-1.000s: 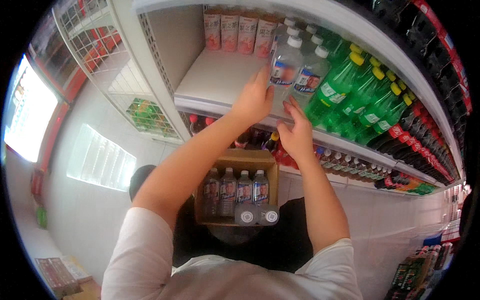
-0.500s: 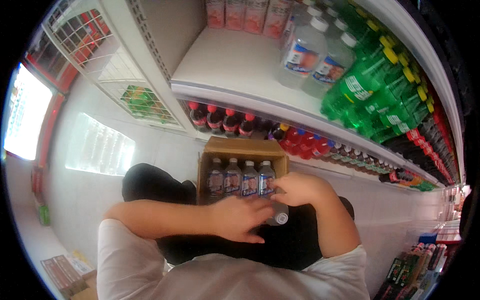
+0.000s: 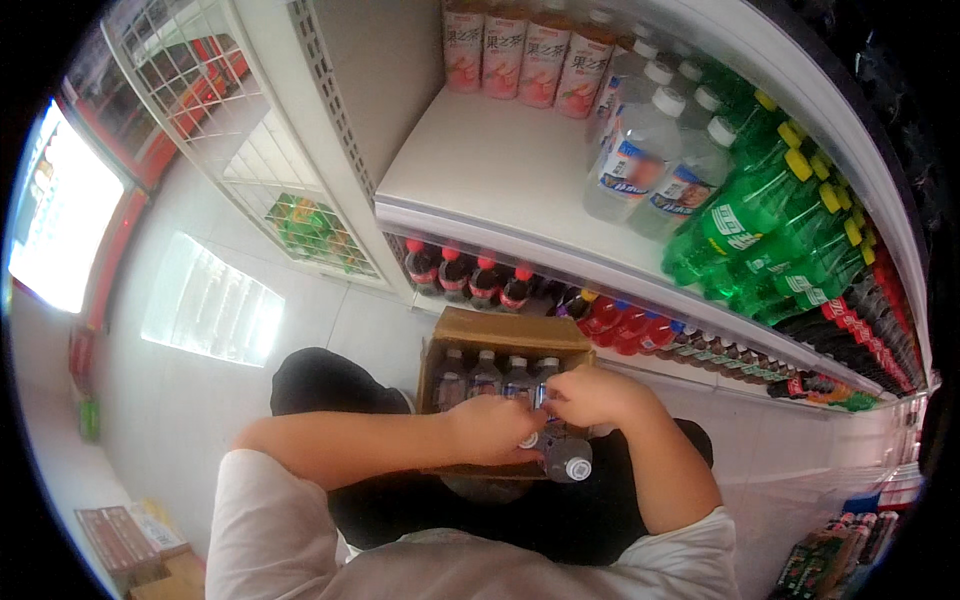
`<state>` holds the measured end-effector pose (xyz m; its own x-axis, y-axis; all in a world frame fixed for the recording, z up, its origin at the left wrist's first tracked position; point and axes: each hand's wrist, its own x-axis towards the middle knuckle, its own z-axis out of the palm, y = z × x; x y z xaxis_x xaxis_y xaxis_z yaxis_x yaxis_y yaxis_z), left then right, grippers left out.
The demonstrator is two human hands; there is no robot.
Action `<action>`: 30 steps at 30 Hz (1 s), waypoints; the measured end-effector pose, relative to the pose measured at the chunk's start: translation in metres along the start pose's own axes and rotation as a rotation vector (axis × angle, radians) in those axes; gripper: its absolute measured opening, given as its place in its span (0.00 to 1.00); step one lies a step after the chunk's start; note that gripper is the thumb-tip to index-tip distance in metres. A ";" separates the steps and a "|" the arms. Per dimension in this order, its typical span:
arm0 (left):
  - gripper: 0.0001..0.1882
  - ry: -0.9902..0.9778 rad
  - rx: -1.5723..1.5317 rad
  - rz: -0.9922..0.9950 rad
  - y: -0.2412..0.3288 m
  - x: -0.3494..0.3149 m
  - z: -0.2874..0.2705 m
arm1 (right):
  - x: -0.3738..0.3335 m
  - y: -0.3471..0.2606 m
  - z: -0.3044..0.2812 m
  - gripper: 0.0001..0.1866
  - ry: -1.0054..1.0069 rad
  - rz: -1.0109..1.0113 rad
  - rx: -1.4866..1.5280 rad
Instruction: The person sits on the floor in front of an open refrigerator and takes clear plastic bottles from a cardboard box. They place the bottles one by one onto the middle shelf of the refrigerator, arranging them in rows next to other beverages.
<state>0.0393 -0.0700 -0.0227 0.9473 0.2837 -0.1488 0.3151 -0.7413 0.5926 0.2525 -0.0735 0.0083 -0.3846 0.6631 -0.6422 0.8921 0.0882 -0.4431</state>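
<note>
An open cardboard box [image 3: 500, 330] rests on my lap and holds several clear bottles [image 3: 487, 375] with white caps. My left hand [image 3: 492, 428] reaches across its near side, fingers curled around a clear bottle whose white cap [image 3: 527, 440] shows at my fingertips. My right hand [image 3: 592, 395] is closed over the top of another clear bottle at the box's right end. A further clear bottle [image 3: 568, 462] sits just below both hands. On the white shelf [image 3: 480, 170] above stand two large clear bottles [image 3: 640, 160] beside green bottles [image 3: 745, 225].
Pink drink bottles [image 3: 520, 55] line the back of the shelf. Dark and red soda bottles [image 3: 470, 280] fill the lower shelf. A wire rack [image 3: 300, 220] stands to the left on the white tiled floor [image 3: 200, 400]. Boxes [image 3: 125, 540] lie at the lower left.
My hands came down from the large clear bottles on the shelf to the box on my lap and closed on bottles there. The view tilted a little downward.
</note>
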 end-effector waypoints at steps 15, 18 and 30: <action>0.14 1.035 -0.138 0.078 -0.007 -0.040 -0.112 | 0.009 -0.007 0.012 0.41 -0.375 0.040 1.413; 0.14 1.063 0.268 0.448 0.011 -0.046 -0.112 | 0.014 -0.015 0.014 0.38 -0.205 -0.026 1.766; 0.20 0.960 0.506 0.470 0.014 -0.006 -0.082 | -0.017 -0.046 -0.012 0.41 0.277 -0.600 2.048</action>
<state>0.0329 -0.0323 0.0520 0.6127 0.0999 0.7840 0.1389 -0.9901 0.0176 0.2208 -0.0794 0.0471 -0.2437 0.9479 -0.2051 -0.8048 -0.3157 -0.5027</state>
